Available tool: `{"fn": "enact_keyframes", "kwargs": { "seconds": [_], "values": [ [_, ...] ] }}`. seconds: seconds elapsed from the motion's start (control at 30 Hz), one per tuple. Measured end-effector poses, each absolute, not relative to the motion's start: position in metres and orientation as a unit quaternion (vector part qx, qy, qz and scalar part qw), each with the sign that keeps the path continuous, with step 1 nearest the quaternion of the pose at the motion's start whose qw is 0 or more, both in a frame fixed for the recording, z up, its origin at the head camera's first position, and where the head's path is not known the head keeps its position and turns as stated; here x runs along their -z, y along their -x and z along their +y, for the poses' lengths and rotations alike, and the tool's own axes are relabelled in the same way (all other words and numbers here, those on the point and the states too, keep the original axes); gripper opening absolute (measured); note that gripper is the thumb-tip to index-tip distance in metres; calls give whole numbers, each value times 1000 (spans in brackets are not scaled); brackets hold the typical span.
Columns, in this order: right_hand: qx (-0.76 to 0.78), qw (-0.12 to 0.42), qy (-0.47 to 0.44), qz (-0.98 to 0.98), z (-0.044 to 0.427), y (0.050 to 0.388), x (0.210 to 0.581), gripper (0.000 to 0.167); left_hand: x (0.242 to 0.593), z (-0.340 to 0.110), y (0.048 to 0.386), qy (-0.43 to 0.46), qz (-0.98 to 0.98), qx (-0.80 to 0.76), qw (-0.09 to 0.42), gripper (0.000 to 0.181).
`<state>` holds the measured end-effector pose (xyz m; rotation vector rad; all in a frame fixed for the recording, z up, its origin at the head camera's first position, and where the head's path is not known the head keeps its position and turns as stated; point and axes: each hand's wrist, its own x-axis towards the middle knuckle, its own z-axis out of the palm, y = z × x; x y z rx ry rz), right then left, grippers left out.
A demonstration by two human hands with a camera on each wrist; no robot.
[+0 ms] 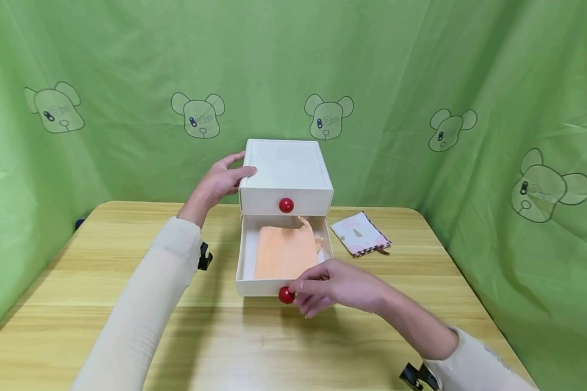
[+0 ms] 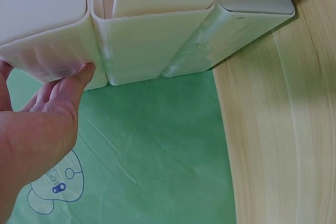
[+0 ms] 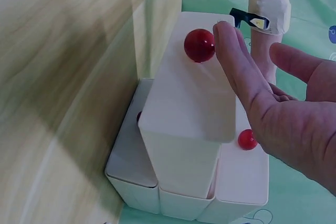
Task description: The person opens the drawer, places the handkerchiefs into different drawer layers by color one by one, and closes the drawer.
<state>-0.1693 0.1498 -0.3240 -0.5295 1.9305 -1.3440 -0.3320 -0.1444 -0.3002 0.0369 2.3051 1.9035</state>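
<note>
A white drawer unit point(image 1: 288, 163) with red ball knobs stands on the table. Its middle drawer point(image 1: 247, 250) is pulled out and holds a folded orange cloth point(image 1: 286, 250). My left hand point(image 1: 220, 176) rests at the unit's upper left, thumb on the top edge; in the left wrist view its fingers lie against the side wall point(image 2: 50, 56). My right hand point(image 1: 335, 285) is at the open drawer's red knob point(image 1: 286, 295). In the right wrist view, the right hand point(image 3: 294, 103) has its fingers extended beside that knob point(image 3: 199, 45), with the thumb held apart.
A folded white patterned cloth point(image 1: 359, 233) with a dark checked border lies right of the unit. The top drawer, with its own knob point(image 1: 286, 205), is closed. A green curtain point(image 1: 381, 65) hangs behind and beside the wooden table point(image 1: 127, 260).
</note>
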Motion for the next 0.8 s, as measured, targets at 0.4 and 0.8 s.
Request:
{"fn": "enact_keyframes", "kwargs": {
  "seconds": [0.4,0.8],
  "values": [
    [525,391,193,730,155,166,339,33,300,-144,330,-11,771,-632,76,77],
    [599,424,121,669,147,161,372,45,300,-144,331,-13,769,-635,76,77]
  ]
}}
